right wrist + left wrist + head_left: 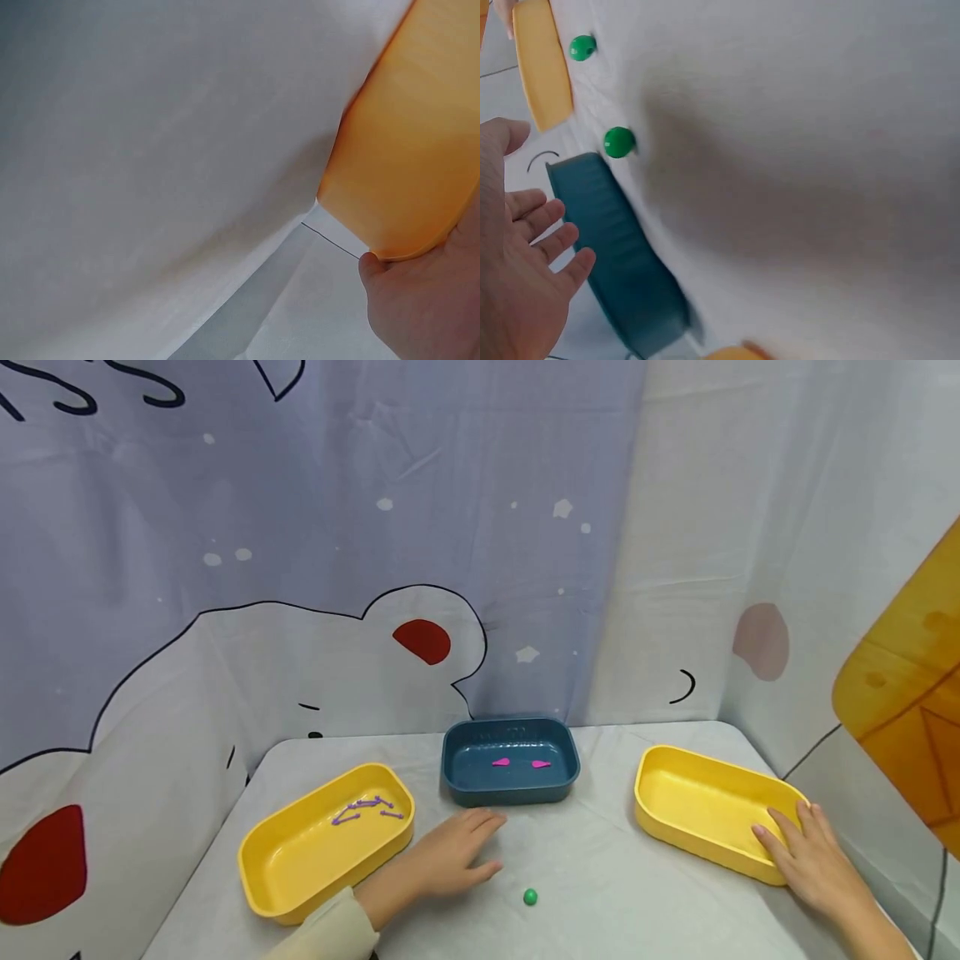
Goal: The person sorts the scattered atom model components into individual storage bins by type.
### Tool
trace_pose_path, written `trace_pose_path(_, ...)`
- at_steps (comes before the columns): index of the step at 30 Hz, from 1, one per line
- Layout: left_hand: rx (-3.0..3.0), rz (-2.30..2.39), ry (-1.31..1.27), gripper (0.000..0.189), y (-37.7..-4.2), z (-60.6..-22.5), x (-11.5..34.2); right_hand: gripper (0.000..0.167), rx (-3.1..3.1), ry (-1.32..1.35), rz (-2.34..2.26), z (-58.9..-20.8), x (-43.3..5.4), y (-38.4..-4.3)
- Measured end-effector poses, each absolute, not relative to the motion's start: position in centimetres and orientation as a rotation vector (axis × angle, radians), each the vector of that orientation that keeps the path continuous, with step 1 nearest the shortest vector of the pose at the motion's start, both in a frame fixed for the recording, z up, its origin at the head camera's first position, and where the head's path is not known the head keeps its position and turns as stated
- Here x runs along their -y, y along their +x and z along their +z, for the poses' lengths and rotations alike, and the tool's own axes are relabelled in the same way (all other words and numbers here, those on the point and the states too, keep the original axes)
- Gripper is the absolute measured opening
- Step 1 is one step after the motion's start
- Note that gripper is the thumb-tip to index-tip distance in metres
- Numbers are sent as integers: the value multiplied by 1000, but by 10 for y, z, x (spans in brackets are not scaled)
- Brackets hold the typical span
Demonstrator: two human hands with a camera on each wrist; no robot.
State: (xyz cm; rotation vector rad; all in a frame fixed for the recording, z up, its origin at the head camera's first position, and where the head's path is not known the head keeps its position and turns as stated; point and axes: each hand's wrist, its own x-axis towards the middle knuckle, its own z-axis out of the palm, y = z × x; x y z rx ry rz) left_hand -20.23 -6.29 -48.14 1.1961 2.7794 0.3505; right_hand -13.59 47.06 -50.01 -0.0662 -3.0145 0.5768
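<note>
My left hand [453,852] hovers over the white cloth between the left yellow tray and the blue tray, fingers extended, holding nothing. In the left wrist view its spread fingers overlap the blue tray [619,255]. A green ball [530,897] lies on the cloth to the right of this hand. The left wrist view shows a second green ball [619,142], hidden in the head view. My right hand [813,860] grips the near right end of the right yellow tray [675,839], its digits on both sides of the rim. Part of that grip is hidden in the right wrist view.
The left yellow tray [255,893] holds several thin purple pieces [363,804]. Two pink teardrop-shaped pieces [501,762] lie in the blue tray at the back. Printed curtains [525,568] hang behind the table, and an orange-yellow shape [915,693] stands at the right.
</note>
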Motion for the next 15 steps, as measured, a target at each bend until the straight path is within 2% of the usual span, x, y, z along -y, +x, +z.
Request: trace_pose_path(15, -2695, 595, 1031, 45, -197, -510, 89, 70, 2957, 14, 567, -507, -471, -132)
